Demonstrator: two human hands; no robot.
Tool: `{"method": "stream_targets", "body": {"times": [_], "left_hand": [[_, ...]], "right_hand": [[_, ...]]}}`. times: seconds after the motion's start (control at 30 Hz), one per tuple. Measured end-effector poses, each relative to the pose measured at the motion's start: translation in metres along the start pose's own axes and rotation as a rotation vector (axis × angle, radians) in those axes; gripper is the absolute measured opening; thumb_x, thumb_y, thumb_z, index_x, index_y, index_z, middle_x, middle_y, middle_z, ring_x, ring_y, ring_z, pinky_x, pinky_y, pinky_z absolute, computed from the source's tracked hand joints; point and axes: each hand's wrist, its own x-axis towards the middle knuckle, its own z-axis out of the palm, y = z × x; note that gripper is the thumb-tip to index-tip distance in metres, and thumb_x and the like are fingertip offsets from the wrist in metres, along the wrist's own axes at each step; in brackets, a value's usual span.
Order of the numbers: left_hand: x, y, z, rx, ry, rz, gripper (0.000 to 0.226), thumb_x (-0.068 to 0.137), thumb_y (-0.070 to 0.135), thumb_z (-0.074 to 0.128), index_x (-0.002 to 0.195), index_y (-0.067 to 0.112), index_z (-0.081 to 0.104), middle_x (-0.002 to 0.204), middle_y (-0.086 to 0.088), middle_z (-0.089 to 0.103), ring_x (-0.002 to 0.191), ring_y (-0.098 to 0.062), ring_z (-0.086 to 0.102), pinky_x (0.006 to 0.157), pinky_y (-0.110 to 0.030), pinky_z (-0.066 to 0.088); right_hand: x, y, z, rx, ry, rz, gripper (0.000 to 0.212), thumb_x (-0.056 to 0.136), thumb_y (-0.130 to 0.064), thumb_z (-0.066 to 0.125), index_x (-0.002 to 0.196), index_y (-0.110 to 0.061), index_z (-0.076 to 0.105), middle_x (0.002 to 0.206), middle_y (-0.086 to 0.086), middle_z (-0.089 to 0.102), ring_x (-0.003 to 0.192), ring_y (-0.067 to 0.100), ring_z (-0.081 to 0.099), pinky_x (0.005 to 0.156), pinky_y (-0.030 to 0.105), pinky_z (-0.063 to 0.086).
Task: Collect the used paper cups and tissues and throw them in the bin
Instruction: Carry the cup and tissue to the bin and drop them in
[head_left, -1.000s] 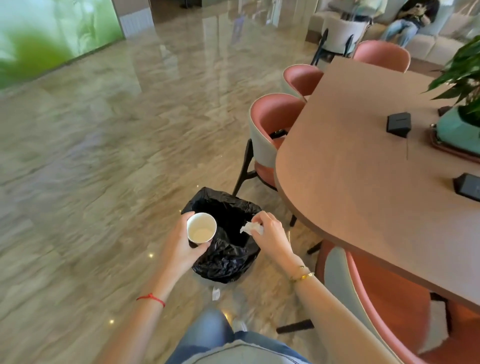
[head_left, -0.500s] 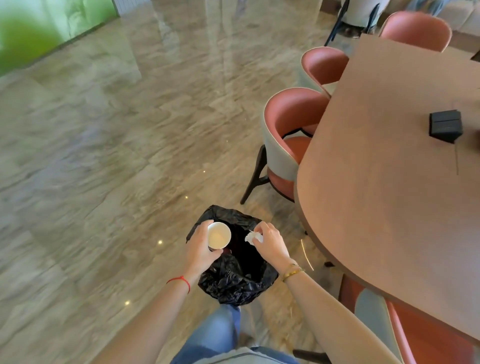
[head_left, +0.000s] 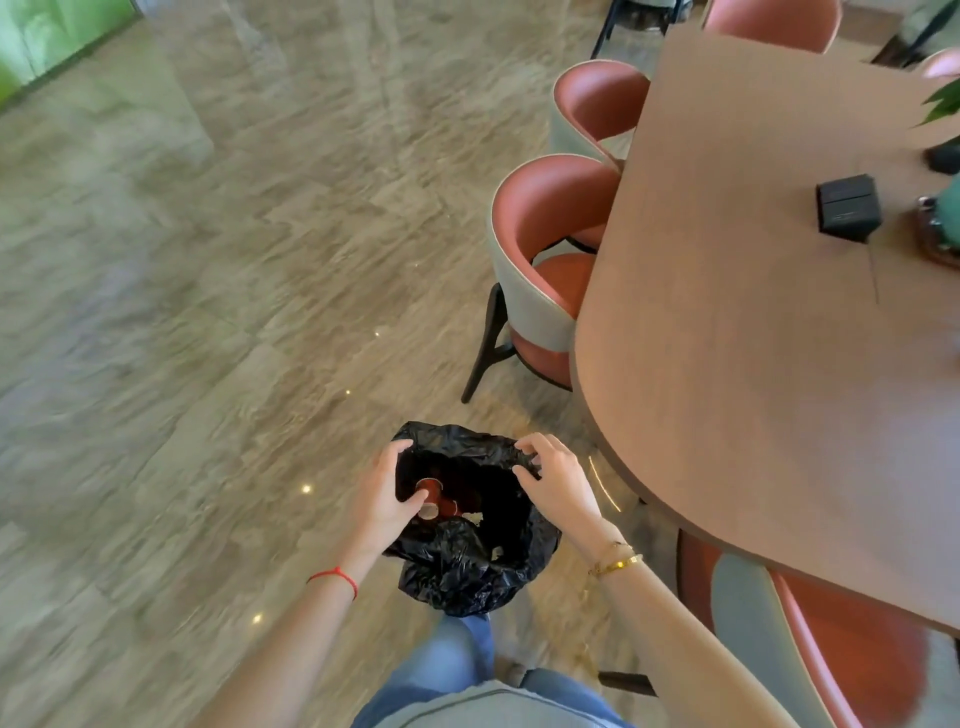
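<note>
The bin (head_left: 467, 577), lined with a black plastic bag, stands on the floor just left of the table's rounded end. Inside it lie red paper cups (head_left: 434, 498) with pale interiors, tipped on their sides; small white scraps show beside them. My left hand (head_left: 384, 496) hovers over the bin's left rim, fingers relaxed and holding nothing. Over the right rim is my right hand (head_left: 558, 480), its fingers loosely spread near the bag's edge, also holding nothing. No tissue shows in either hand.
A brown table (head_left: 753, 338) fills the right side, carrying a black box (head_left: 848, 208) and a potted plant at the far right edge. Pink chairs (head_left: 545, 270) are tucked along its left side and one stands at lower right. Polished stone floor spreads to the left.
The paper cup left my left hand and the tissue left my right; both hands now hang free of them over the bin. The view has tilted further down.
</note>
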Motion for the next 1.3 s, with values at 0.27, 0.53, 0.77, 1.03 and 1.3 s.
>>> {"method": "stream_targets", "body": {"times": [0.27, 0.53, 0.77, 1.03, 1.3], "left_hand": [[-0.024, 0.037, -0.011, 0.147, 0.013, 0.241, 0.042, 0.087, 0.028, 0.068, 0.127, 0.024, 0.055, 0.125, 0.007, 0.061, 0.097, -0.015, 0.062, 0.078, -0.019, 0.044], [-0.049, 0.098, 0.008, 0.234, -0.106, 0.512, 0.040, 0.088, 0.031, 0.065, 0.127, 0.027, 0.055, 0.129, 0.009, 0.057, 0.113, -0.013, 0.057, 0.087, -0.028, 0.049], [-0.097, 0.173, 0.065, 0.196, -0.310, 0.743, 0.040, 0.091, 0.028, 0.062, 0.130, 0.025, 0.054, 0.130, 0.010, 0.054, 0.122, -0.008, 0.047, 0.100, -0.022, 0.038], [-0.225, 0.261, 0.165, 0.175, -0.552, 1.024, 0.040, 0.089, 0.027, 0.065, 0.128, 0.027, 0.055, 0.127, 0.011, 0.056, 0.119, -0.008, 0.049, 0.099, -0.023, 0.037], [-0.382, 0.332, 0.274, 0.098, -0.859, 1.278, 0.041, 0.084, 0.016, 0.071, 0.122, 0.019, 0.059, 0.115, 0.009, 0.059, 0.110, -0.011, 0.055, 0.097, -0.023, 0.039]], "right_hand": [[-0.069, 0.002, -0.047, -0.013, 0.246, 0.036, 0.030, 0.091, -0.029, 0.059, 0.121, -0.028, 0.055, 0.120, -0.008, 0.057, 0.111, 0.012, 0.049, 0.087, 0.022, 0.042], [-0.176, 0.036, -0.085, 0.005, 0.485, 0.186, 0.033, 0.091, -0.028, 0.061, 0.123, -0.025, 0.057, 0.117, -0.008, 0.058, 0.109, 0.011, 0.050, 0.090, 0.027, 0.047], [-0.304, 0.080, -0.097, 0.068, 0.711, 0.408, 0.035, 0.089, -0.018, 0.064, 0.123, -0.020, 0.057, 0.125, -0.003, 0.057, 0.115, 0.014, 0.047, 0.089, 0.025, 0.041], [-0.503, 0.124, -0.094, 0.075, 0.951, 0.687, 0.036, 0.084, -0.017, 0.070, 0.119, -0.019, 0.060, 0.113, -0.005, 0.061, 0.105, 0.014, 0.051, 0.089, 0.021, 0.041], [-0.696, 0.150, -0.067, 0.081, 1.166, 1.022, 0.034, 0.082, -0.018, 0.073, 0.115, -0.020, 0.062, 0.112, -0.005, 0.061, 0.106, 0.015, 0.055, 0.092, 0.029, 0.047]]}}
